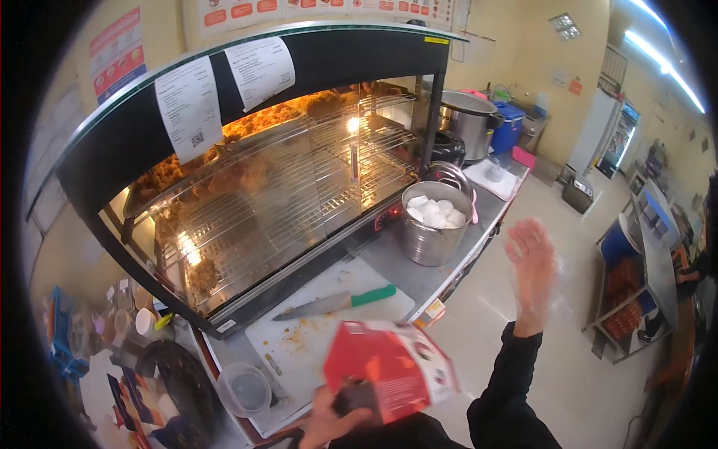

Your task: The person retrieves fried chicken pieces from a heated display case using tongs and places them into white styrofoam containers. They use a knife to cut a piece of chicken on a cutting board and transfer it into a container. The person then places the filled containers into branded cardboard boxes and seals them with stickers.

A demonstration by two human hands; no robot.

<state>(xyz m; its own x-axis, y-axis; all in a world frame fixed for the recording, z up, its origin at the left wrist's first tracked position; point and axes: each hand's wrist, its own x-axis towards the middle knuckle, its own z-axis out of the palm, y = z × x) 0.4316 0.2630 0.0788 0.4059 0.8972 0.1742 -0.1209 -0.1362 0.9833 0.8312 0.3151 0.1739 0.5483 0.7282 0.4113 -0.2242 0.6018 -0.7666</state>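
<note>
My left hand (333, 420) grips a red and white cardboard food box (381, 367) at its lower left side, near the front edge of the counter. A dark patch shows on the box beside my thumb. My right hand (529, 262) is raised off to the right over the floor, fingers stretched and slightly blurred, with nothing visible in it. It seems to wear a clear plastic glove. Beyond the box, a knife (336, 303) with a green handle lies on a white cutting board (299, 358) scattered with crumbs.
Behind the board stands a heated glass display cabinet (262, 191) with fried food on its upper rack. A steel pot (435, 241) of white wrapped bundles is right of it. A clear plastic tub (245, 391) sits at the left counter edge, beside a black round pan (176, 382).
</note>
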